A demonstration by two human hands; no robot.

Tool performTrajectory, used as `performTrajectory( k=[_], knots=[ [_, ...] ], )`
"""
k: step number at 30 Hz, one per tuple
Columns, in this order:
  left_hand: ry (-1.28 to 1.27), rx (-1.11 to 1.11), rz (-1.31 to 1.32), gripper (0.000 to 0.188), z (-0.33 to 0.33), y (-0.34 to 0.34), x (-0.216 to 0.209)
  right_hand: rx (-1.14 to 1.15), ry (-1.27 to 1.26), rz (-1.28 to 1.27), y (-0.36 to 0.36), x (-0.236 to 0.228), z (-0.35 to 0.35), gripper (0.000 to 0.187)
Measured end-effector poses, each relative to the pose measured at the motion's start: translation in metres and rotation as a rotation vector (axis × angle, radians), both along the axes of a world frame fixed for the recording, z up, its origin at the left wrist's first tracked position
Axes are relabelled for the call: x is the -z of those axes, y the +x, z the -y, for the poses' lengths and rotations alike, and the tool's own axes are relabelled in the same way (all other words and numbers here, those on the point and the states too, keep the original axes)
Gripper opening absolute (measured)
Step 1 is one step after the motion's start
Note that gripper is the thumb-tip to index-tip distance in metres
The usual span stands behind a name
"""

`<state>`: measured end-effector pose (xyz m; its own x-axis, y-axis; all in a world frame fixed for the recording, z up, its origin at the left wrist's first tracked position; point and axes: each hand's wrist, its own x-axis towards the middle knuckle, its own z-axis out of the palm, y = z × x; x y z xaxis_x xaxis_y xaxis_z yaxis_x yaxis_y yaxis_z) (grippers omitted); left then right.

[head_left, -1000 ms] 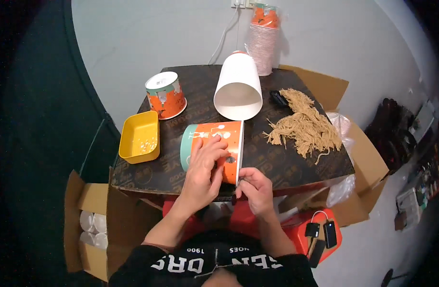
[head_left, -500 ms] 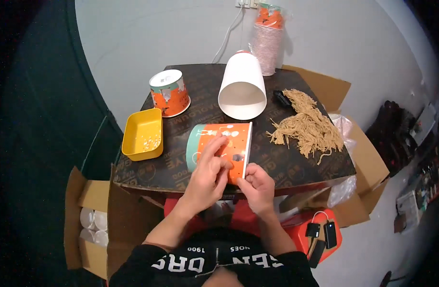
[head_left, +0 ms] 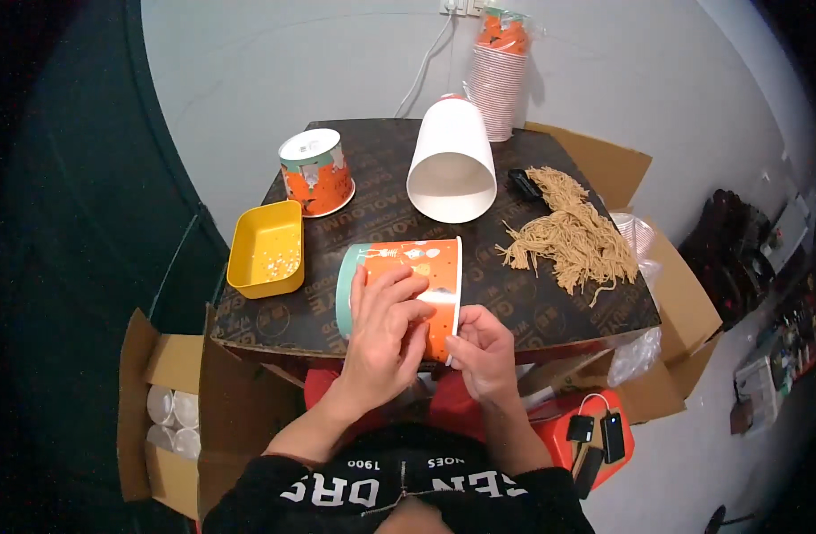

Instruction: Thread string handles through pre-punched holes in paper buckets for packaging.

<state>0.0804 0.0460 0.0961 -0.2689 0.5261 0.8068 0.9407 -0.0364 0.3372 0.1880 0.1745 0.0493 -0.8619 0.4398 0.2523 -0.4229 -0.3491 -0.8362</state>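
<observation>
Over the preceding second the orange and teal paper cup (head_left: 399, 289) had been kept on its side at the near edge of the dark table (head_left: 550, 311), its place between the hands barely altered, while the left hand's fingers had crept slightly across its wall; the same handling of the cup was therefore judged to be going on, with nothing yet released. The left hand (head_left: 383, 336) was laid flat over the cup's side, fingers spread and pressed on the printed wall, wrist bent down from the forearm. The right hand (head_left: 484, 351) was curled at the cup's rim, thumb and fingertips apparently pinching the white edge, though the grip itself was partly hidden. Nearby were seen a yellow tray (head_left: 266, 249) to the left, a second printed cup (head_left: 316, 172) standing upside down, a white cup (head_left: 452, 162) lying on its side, and a heap of tan strings (head_left: 573, 236) to the right.
</observation>
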Motion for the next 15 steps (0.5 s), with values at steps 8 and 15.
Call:
performTrajectory(
  k=[8, 15],
  knots=[
    [0.014, 0.014, 0.035, 0.032, 0.001, -0.004, 0.004, -0.026, 0.044, -0.008, 0.0, -0.001, -0.001, 0.027],
    [-0.026, 0.004, -0.034, 0.036, -0.007, -0.013, 0.005, 0.118, 0.117, 0.127, 0.001, 0.002, -0.006, 0.018]
  ],
)
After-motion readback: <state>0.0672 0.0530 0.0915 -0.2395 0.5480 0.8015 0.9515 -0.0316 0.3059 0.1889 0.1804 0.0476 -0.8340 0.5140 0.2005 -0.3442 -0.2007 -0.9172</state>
